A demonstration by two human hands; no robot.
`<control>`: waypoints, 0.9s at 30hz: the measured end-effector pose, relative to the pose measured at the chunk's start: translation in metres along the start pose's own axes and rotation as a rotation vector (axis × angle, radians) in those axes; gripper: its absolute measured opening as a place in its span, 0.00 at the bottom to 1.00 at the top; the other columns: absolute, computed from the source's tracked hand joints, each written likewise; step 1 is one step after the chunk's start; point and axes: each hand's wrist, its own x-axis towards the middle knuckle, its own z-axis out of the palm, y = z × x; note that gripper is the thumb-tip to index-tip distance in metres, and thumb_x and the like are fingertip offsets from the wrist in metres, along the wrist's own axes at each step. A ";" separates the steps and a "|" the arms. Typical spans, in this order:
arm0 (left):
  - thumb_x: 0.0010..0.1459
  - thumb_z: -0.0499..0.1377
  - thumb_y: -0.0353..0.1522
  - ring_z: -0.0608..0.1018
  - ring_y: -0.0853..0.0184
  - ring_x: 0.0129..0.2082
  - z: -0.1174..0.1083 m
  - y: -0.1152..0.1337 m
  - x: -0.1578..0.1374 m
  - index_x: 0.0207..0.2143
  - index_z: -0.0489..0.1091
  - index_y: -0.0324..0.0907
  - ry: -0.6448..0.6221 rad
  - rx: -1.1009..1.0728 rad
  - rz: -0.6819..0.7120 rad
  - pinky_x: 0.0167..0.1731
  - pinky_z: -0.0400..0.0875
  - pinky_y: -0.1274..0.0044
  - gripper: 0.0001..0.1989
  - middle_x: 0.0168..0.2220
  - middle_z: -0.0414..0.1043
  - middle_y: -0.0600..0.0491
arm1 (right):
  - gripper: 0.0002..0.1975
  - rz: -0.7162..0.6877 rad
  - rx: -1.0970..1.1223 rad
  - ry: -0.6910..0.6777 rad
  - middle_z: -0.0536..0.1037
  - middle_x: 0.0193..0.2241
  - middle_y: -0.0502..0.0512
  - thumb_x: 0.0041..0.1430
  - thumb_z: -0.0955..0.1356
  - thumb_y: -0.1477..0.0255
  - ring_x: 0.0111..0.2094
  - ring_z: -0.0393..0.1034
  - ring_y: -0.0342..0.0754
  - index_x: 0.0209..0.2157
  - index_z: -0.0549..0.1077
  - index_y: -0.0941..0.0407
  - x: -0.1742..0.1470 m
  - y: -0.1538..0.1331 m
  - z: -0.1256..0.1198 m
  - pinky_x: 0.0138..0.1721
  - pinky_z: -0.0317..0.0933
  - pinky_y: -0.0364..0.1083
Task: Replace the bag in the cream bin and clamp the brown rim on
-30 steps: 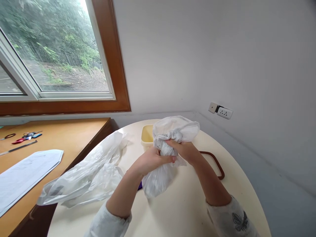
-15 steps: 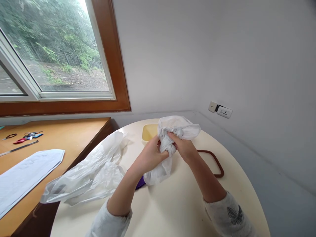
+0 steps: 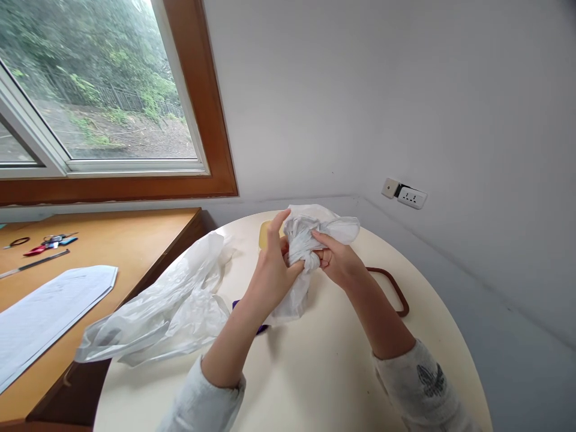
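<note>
Above the round cream table (image 3: 342,366), both hands grip a white plastic bag (image 3: 302,235) that is bunched and twisted into a knot at its middle. My left hand (image 3: 274,267) pinches the knot from the left, thumb low and index finger raised. From the right, my right hand (image 3: 341,259) has its fingers closed on the bag, thumb on top. One end of the bag puffs out beyond the hands; the other hangs below them. Behind my left hand a yellow container (image 3: 264,233) is mostly hidden. A purple item (image 3: 261,329) shows partly beneath my left forearm.
Another white plastic bag (image 3: 180,306) lies crumpled at the table's left. A brown rounded frame (image 3: 400,297) rests on the right side. The wooden desk (image 3: 148,234) at left holds papers (image 3: 54,318), keys (image 3: 54,241) and a dark strip (image 3: 40,263). A wall socket (image 3: 411,197) is at right.
My left index finger has lifted away from the bag and points up. My right fingers have curled under the knot. The twisted part looks tighter, and the view has tilted slightly.
</note>
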 end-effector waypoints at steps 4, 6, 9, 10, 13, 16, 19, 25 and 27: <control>0.47 0.51 0.21 0.65 0.72 0.23 0.004 -0.001 0.000 0.58 0.47 0.56 -0.022 0.253 0.096 0.25 0.62 0.80 0.37 0.27 0.63 0.58 | 0.17 -0.034 -0.139 0.033 0.75 0.36 0.51 0.50 0.68 0.64 0.32 0.69 0.45 0.43 0.70 0.52 0.002 0.006 -0.001 0.28 0.61 0.43; 0.47 0.50 0.20 0.65 0.71 0.24 0.006 -0.003 0.000 0.57 0.53 0.56 -0.072 0.361 0.131 0.27 0.63 0.78 0.36 0.28 0.64 0.57 | 0.16 -0.101 -0.201 0.062 0.75 0.39 0.51 0.51 0.68 0.65 0.39 0.69 0.47 0.44 0.70 0.51 0.002 0.008 -0.001 0.37 0.63 0.44; 0.46 0.50 0.22 0.66 0.68 0.27 0.007 -0.006 0.001 0.53 0.59 0.52 -0.081 0.424 0.125 0.30 0.64 0.76 0.31 0.31 0.65 0.54 | 0.16 -0.124 -0.263 0.077 0.74 0.42 0.51 0.51 0.68 0.67 0.44 0.67 0.47 0.44 0.71 0.51 0.000 0.008 -0.002 0.44 0.62 0.46; 0.46 0.50 0.22 0.67 0.68 0.27 0.007 -0.006 0.001 0.51 0.61 0.50 -0.060 0.437 0.115 0.30 0.64 0.76 0.29 0.30 0.65 0.54 | 0.16 -0.102 -0.272 0.056 0.74 0.42 0.52 0.51 0.68 0.67 0.44 0.67 0.48 0.44 0.70 0.52 -0.002 0.006 -0.002 0.43 0.63 0.46; 0.44 0.50 0.23 0.66 0.68 0.25 0.004 -0.007 0.002 0.43 0.65 0.46 0.034 0.495 0.059 0.26 0.62 0.78 0.22 0.26 0.63 0.55 | 0.20 -0.011 -0.305 -0.087 0.74 0.41 0.53 0.51 0.68 0.65 0.42 0.69 0.48 0.47 0.68 0.52 -0.008 -0.001 0.002 0.39 0.65 0.47; 0.46 0.52 0.25 0.66 0.68 0.23 0.002 -0.006 0.002 0.39 0.65 0.45 0.080 0.524 0.012 0.23 0.61 0.79 0.16 0.24 0.61 0.56 | 0.24 0.024 -0.363 -0.213 0.75 0.38 0.53 0.47 0.70 0.67 0.42 0.69 0.49 0.48 0.67 0.53 -0.012 -0.008 0.008 0.40 0.65 0.47; 0.47 0.52 0.27 0.67 0.68 0.24 0.000 -0.004 0.002 0.40 0.65 0.46 0.069 0.513 0.009 0.23 0.62 0.79 0.15 0.27 0.63 0.55 | 0.26 0.010 -0.389 -0.235 0.75 0.37 0.52 0.43 0.72 0.70 0.42 0.69 0.50 0.47 0.67 0.53 -0.013 -0.009 0.011 0.41 0.65 0.48; 0.45 0.53 0.26 0.71 0.63 0.33 -0.005 0.002 0.001 0.50 0.60 0.48 0.030 0.545 -0.047 0.30 0.66 0.74 0.26 0.41 0.63 0.49 | 0.22 0.027 -0.444 -0.230 0.74 0.34 0.54 0.48 0.69 0.72 0.39 0.70 0.49 0.46 0.65 0.55 -0.015 -0.009 0.009 0.39 0.64 0.47; 0.45 0.54 0.26 0.71 0.61 0.35 -0.006 0.004 0.000 0.54 0.55 0.48 0.015 0.546 -0.086 0.31 0.67 0.73 0.31 0.44 0.60 0.47 | 0.23 0.043 -0.481 -0.254 0.74 0.34 0.53 0.47 0.69 0.73 0.36 0.70 0.47 0.47 0.63 0.55 -0.017 -0.011 0.007 0.36 0.65 0.46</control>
